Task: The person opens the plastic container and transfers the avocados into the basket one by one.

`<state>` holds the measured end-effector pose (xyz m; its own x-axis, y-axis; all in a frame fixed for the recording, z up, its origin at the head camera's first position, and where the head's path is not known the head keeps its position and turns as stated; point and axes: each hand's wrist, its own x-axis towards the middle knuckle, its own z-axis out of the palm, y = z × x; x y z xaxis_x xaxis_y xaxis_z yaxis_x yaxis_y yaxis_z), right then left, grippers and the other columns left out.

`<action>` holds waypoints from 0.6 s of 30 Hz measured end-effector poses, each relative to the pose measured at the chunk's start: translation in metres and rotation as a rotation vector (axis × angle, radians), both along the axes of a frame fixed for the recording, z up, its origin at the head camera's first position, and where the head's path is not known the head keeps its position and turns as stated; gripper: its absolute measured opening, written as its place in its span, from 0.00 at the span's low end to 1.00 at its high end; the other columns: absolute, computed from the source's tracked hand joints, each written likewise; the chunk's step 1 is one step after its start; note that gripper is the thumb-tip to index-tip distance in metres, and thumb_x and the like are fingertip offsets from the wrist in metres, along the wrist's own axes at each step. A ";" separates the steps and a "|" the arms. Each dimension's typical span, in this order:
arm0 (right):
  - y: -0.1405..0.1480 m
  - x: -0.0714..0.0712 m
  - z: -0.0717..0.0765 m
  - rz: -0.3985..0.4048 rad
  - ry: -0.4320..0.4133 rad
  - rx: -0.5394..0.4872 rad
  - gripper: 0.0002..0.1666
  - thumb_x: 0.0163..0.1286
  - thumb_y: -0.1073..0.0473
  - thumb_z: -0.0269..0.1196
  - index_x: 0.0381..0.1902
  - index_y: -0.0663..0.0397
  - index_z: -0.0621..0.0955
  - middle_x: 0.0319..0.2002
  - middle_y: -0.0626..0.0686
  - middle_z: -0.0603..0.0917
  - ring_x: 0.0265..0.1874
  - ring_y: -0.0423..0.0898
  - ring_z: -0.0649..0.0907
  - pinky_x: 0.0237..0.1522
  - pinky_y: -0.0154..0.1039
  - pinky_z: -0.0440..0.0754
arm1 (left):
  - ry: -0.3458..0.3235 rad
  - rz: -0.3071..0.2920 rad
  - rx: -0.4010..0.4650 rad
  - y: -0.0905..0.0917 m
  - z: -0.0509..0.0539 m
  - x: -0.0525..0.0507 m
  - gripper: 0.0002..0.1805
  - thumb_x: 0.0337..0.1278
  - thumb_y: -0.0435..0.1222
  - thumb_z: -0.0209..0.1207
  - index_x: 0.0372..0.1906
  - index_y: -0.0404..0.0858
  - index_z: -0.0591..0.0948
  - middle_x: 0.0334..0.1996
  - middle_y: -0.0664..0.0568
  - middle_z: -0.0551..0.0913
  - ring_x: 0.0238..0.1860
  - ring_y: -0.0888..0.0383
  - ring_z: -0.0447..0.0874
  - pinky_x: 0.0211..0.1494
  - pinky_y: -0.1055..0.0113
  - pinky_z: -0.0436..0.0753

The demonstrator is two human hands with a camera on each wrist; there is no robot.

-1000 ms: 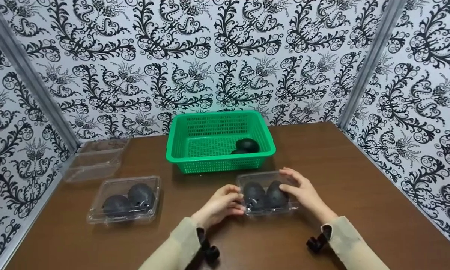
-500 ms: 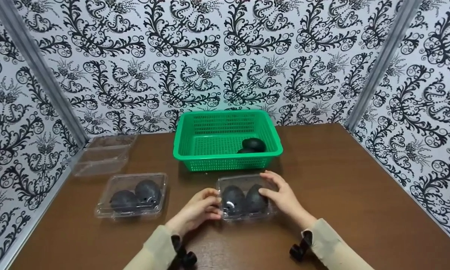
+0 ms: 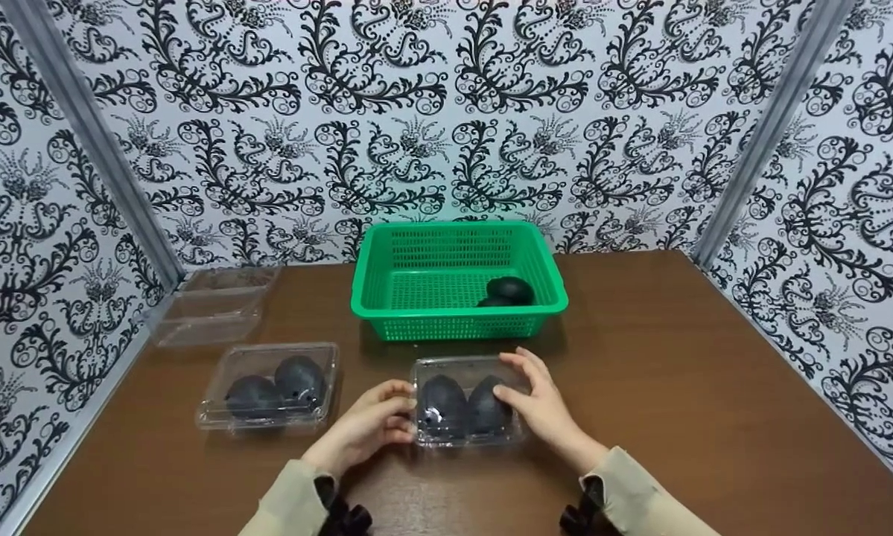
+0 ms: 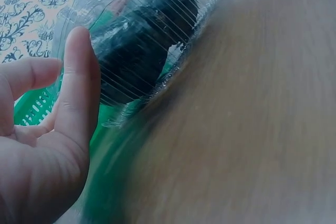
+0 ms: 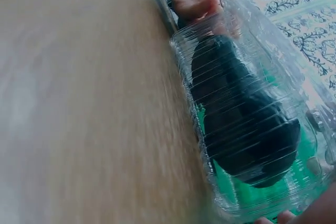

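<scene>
A clear, lidded plastic container (image 3: 461, 365) with two dark avocados (image 3: 442, 406) (image 3: 488, 408) inside is held between the hands. At its left side the left hand (image 3: 368, 424) grips the edge with bent fingers; in the left wrist view this hand (image 4: 50, 150) has one finger upright against the plastic (image 4: 79, 11). The right hand (image 3: 554, 417) holds the right side, thumb over the lid and fingers at the back corner. In the right wrist view an avocado (image 5: 244, 124) shows through the ribbed plastic, with part of the right hand (image 5: 317, 208) at the lower corner.
Behind the container stands a green basket (image 3: 457, 313) with dark avocados (image 3: 511, 290) in its right corner. A second lidded container (image 3: 226, 372) holding two avocados sits to the left. Farther back is an open clear container (image 3: 208, 327), near the patterned left wall (image 3: 25, 223).
Both hands have moved the container leftward, closer to the other filled one, and slightly toward the front. The head view has shifted a little, so the basket appears farther right.
</scene>
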<state>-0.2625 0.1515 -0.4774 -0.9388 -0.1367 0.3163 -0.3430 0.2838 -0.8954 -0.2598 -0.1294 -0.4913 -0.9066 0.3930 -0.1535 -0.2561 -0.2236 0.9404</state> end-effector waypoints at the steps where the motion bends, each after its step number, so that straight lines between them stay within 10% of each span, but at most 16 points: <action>1: 0.000 0.001 0.001 -0.004 0.001 0.017 0.29 0.62 0.62 0.68 0.60 0.62 0.75 0.70 0.68 0.58 0.69 0.63 0.60 0.66 0.61 0.58 | -0.002 -0.003 0.001 0.000 0.000 0.000 0.14 0.58 0.29 0.56 0.48 0.34 0.70 0.31 0.48 0.74 0.23 0.59 0.79 0.28 0.70 0.83; 10: 0.007 0.004 0.022 0.054 0.131 0.232 0.30 0.64 0.52 0.68 0.63 0.52 0.75 0.74 0.61 0.54 0.68 0.62 0.62 0.62 0.67 0.62 | -0.008 -0.017 0.018 -0.003 -0.003 0.001 0.14 0.59 0.28 0.56 0.49 0.34 0.69 0.32 0.47 0.74 0.23 0.59 0.79 0.28 0.70 0.83; 15: -0.005 0.005 0.039 0.256 0.436 0.480 0.34 0.58 0.43 0.70 0.60 0.49 0.77 0.70 0.61 0.64 0.68 0.63 0.62 0.64 0.66 0.59 | -0.012 -0.023 0.022 -0.005 -0.002 -0.001 0.13 0.60 0.29 0.56 0.49 0.34 0.70 0.31 0.48 0.76 0.23 0.59 0.79 0.28 0.70 0.83; 18: -0.017 0.007 0.044 0.417 0.482 0.630 0.38 0.58 0.36 0.67 0.64 0.43 0.75 0.71 0.58 0.63 0.70 0.62 0.60 0.65 0.67 0.56 | -0.014 -0.024 0.022 -0.005 -0.002 -0.001 0.13 0.60 0.29 0.56 0.49 0.34 0.70 0.31 0.48 0.76 0.23 0.59 0.79 0.28 0.70 0.83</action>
<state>-0.2551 0.1346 -0.4338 -0.5584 -0.7185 0.4146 -0.8269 0.4421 -0.3476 -0.2611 -0.1346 -0.4928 -0.8946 0.4183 -0.1570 -0.2748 -0.2379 0.9316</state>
